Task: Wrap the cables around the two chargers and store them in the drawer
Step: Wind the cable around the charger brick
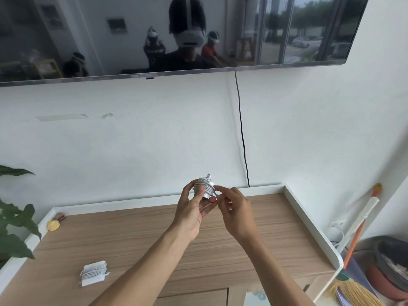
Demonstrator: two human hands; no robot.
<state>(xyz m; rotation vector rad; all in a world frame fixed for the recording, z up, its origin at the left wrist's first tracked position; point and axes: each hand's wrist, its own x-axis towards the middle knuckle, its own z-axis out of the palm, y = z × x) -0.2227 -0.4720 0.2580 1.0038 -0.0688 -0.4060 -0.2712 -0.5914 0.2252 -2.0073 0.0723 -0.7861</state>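
Half the charger (205,186) behind left fingers (200,192).

Charger (204,187) cable-wound, raised, second charger (93,273) lying wound

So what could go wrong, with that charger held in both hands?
If the right hand lets the cable slip, the coils around the charger in the left hand could spring loose. The other charger lies near the front edge of the cabinet top; a forearm might knock it off.

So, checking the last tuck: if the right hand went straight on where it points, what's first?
The charger in the left hand; the right hand seems to pinch its cable, though depth is unclear.
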